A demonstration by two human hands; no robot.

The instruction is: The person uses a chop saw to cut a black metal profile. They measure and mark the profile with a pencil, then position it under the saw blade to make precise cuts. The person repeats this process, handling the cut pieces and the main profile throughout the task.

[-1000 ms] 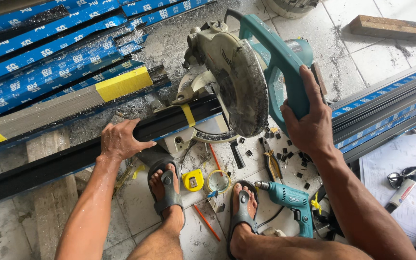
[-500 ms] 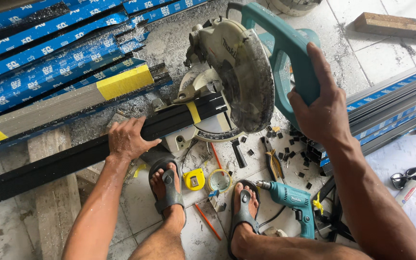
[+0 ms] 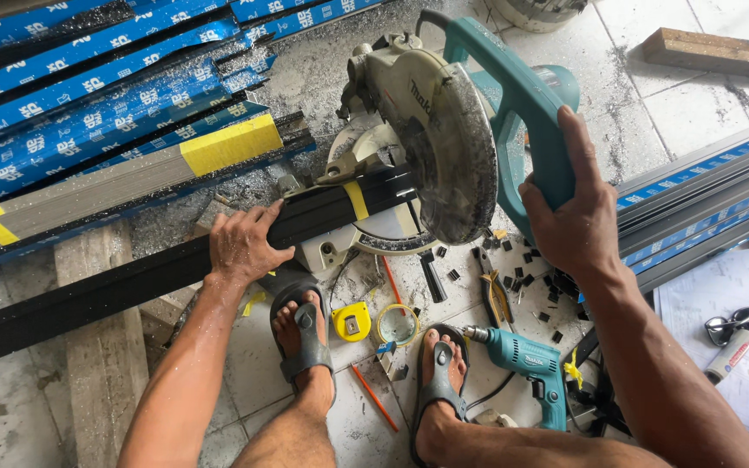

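Observation:
A teal mitre saw (image 3: 444, 147) with a grey blade guard stands on the tiled floor. My right hand (image 3: 569, 212) grips its teal handle. A long black metal profile (image 3: 114, 290) with a yellow tape band lies across the saw's base, one end under the blade. My left hand (image 3: 240, 243) presses down on this profile just left of the saw. My two feet in grey sandals rest on the floor in front of the saw.
Blue-wrapped profiles (image 3: 88, 104) are stacked at upper left, more profiles (image 3: 704, 195) at right. A yellow tape measure (image 3: 351, 321), tape roll (image 3: 398, 325), red pencils (image 3: 373, 396), pliers (image 3: 496, 299), teal drill (image 3: 526, 364) and black offcuts lie near my feet. Papers and glasses (image 3: 734, 325) sit at right.
The black profile has slid right, further under the blade, with my left hand on it. My right hand stays on the saw handle.

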